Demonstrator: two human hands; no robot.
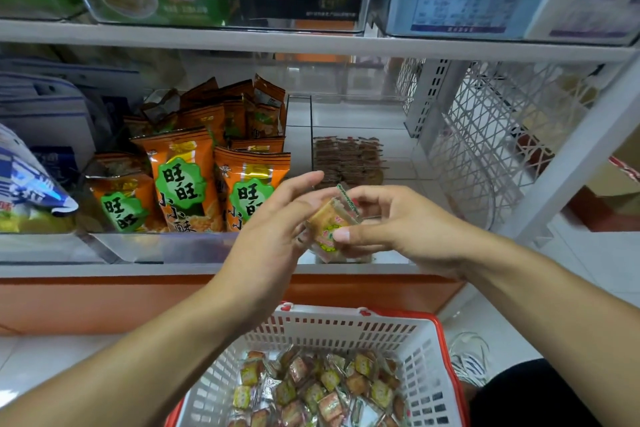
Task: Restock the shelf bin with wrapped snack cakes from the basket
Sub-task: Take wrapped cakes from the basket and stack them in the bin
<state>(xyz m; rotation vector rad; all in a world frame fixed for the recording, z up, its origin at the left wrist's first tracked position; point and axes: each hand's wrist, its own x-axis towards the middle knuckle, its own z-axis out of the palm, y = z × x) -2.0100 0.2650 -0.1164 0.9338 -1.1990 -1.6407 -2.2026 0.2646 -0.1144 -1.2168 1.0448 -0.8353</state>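
Shelf unit (311, 45): white shelving fills the view above and beyond your hands; its lattice side panel (485, 149) stands to the right of your right hand.
Basket (426, 357): white with a red rim, directly below your hands and nearer to you, holding a loose heap of wrapped snack cakes (322, 388).
Orange snack bags (187, 180): standing in rows in a clear bin just left of and behind your left hand.
Shelf bin (363, 114): clear-walled, directly beyond your hands; a small stack of brown wrapped cakes (346, 159) lies in it just past your fingertips.
Left hand (277, 218): fingers extended and relaxed, palm turned toward the held cake, touching its left side.
Right hand (391, 222): thumb and curled fingers pinch the held cake from the right.
Held snack cake (329, 225): one clear-wrapped cake, tilted, between your two hands, in front of the shelf bin's front edge and above the basket.
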